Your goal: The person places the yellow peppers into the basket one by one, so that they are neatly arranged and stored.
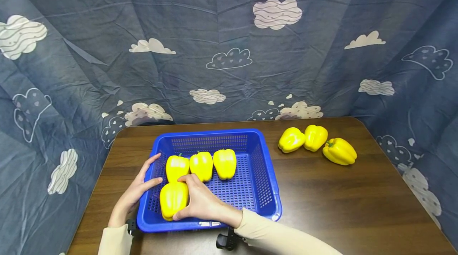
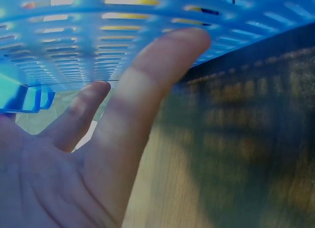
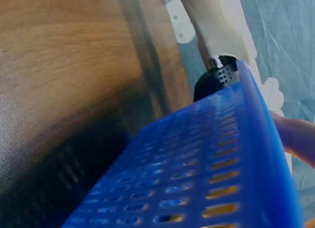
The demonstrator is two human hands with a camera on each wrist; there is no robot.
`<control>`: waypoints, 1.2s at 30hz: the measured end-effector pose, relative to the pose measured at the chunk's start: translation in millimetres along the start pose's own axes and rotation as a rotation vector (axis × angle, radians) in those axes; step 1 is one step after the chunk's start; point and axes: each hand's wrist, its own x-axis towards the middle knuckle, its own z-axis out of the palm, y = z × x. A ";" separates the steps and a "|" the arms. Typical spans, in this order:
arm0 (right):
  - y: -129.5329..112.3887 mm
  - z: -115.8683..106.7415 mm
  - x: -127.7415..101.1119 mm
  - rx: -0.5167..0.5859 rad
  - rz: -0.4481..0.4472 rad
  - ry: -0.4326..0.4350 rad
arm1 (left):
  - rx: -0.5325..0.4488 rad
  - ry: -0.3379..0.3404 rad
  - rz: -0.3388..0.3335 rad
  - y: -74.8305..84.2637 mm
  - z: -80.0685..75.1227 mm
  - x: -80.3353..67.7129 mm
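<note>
Brown surface [image 1: 322, 191], bare and roomy right of blue basket [image 1: 266, 183] near its front edge. Left hand [image 1: 134, 195], fingers straight, pressed to basket's left wall. Right hand [image 1: 200, 201], grip curled on front yellow pepper [image 1: 172, 199] in near-left corner

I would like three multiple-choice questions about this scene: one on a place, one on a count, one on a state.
1. Where do the three loose peppers lie?
A. on the table, right of the basket
B. inside the basket
C. on the floor

2. How many peppers are in the basket?
A. two
B. four
C. six

3. What does the right hand do?
A. hangs idle
B. holds the front pepper
C. grips the curtain

Answers: 1 A, they rest on bare wood; 2 B, three in a row plus one in front; 3 B, fingers curl round it.
</note>
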 end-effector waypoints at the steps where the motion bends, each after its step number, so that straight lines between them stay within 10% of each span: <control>1: -0.1 1.5 0.3 -0.003 0.003 0.003 | 0.004 0.000 -0.003 0.5 0.2 0.0; 36: -0.9 13.7 2.0 -0.053 -0.042 -0.076 | -0.011 -0.007 0.004 1.2 1.6 -1.2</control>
